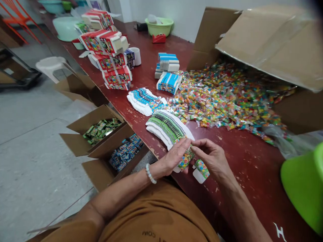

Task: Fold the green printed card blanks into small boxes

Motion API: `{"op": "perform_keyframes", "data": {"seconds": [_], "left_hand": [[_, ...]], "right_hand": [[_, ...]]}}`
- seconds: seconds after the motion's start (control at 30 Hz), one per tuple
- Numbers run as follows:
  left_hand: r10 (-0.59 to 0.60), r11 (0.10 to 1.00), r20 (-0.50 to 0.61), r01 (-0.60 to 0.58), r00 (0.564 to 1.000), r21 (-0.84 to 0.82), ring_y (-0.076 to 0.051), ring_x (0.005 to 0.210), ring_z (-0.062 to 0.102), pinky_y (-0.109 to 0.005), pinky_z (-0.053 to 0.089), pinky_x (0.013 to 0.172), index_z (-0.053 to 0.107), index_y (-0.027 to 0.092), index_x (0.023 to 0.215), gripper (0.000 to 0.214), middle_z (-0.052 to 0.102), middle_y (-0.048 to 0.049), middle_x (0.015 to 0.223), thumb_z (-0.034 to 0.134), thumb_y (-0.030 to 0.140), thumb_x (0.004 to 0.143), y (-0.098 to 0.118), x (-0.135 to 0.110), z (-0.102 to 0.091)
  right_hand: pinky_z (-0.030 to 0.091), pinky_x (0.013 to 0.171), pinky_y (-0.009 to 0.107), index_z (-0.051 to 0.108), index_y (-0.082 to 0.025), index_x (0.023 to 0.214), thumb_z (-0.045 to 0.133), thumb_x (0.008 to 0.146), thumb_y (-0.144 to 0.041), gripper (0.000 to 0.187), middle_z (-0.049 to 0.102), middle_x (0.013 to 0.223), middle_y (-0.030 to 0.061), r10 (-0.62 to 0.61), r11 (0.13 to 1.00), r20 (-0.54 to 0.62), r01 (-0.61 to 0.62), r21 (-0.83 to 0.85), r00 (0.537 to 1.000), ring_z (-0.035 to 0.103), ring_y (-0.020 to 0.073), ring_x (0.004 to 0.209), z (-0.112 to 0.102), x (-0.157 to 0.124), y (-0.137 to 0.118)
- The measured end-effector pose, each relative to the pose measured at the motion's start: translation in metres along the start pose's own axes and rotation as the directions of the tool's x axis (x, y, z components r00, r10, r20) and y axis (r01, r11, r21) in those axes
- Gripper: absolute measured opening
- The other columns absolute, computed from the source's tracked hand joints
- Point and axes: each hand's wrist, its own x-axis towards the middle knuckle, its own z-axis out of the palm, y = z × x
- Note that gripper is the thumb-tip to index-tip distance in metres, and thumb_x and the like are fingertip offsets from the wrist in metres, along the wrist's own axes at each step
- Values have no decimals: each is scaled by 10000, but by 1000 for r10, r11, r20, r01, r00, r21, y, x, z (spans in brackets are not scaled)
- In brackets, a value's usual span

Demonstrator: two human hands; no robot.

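Observation:
My left hand point(176, 155), with a beaded bracelet at the wrist, is closed around a small green printed candy box point(186, 159). My right hand point(213, 155) has thumb and fingers pinched together at the box's upper end; what lies between those fingertips is hidden. Just below the right hand, another green box point(202, 168) with a white flap lies on the table. A fanned row of flat green cartons point(168, 124) stretches away beyond the left hand. Behind it lies a similar fan of blue cartons point(145, 101).
Wrapped candies point(214, 97) spill from a large cardboard box point(272, 43) onto the red table point(242, 151). Bundled red cartons point(106, 43) and blue cartons point(169, 82) stand farther back. Floor boxes hold green packs point(102, 130) and blue packs point(126, 153). A green tub point(302, 185) is at right.

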Motion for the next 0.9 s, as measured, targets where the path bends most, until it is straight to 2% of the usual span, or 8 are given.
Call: {"op": "perform_keyframes", "data": {"seconds": [0.07,0.13,0.23,0.37,0.5,0.67,0.8,0.9], "left_hand": [[43,994,34,-46,998,96,-103,422,531,-198,404,392,590,169,1276,572,611,-8,659,472,604,924,1,-1,0],[30,990,57,-38,998,139,-111,414,542,-209,415,398,547,194,1364,621,630,-18,672,413,625,936,2,-1,-2],[-26,992,39,21,999,121,-124,401,555,-213,422,392,502,210,1423,691,625,-15,639,372,672,927,2,-1,-6],[-39,996,46,35,998,79,-130,402,554,-215,427,386,498,223,1435,713,626,-10,620,395,692,909,0,1,-11],[-51,992,31,47,998,115,-130,408,552,-212,423,385,507,226,1431,682,636,-12,624,423,664,915,1,1,-10],[-92,990,-17,94,996,104,-134,402,554,-211,411,375,502,263,1426,692,614,-1,608,432,697,892,4,1,-9],[-138,990,-46,138,989,-20,-126,416,557,-216,434,393,476,267,1402,655,608,17,657,484,671,886,2,-5,-4],[-150,982,-32,145,988,-124,-138,564,636,-234,502,536,439,288,1378,589,670,-2,800,590,568,882,-3,-21,0]], "right_hand": [[521,404,284,688,-160,831,837,674,-467,375,687,594,25,25,1000,-2,-25,10,1000,632,173,422,0,3,-3],[516,387,280,682,-156,775,833,676,-458,351,683,582,28,25,999,-16,-25,39,1000,632,176,411,1,4,-5],[495,359,261,663,-163,730,831,670,-442,331,650,532,0,36,996,-16,-34,85,999,613,164,373,4,4,-6],[455,337,233,651,-170,728,809,694,-428,305,583,469,-43,56,992,22,-58,112,998,607,160,358,7,5,-5],[449,352,229,624,-175,728,787,719,-428,301,609,508,-37,20,995,34,-23,93,999,602,148,363,4,8,-5],[498,469,243,642,-187,829,694,822,-454,272,654,689,-9,-115,993,201,117,3,973,650,136,498,2,0,-2],[527,564,253,677,-219,926,648,877,-401,191,669,1035,40,-258,950,204,287,-127,944,624,95,583,-1,-4,5],[535,629,280,697,-207,879,521,951,-412,280,684,1021,53,-247,880,193,303,-365,950,641,134,677,-20,22,8]]}}
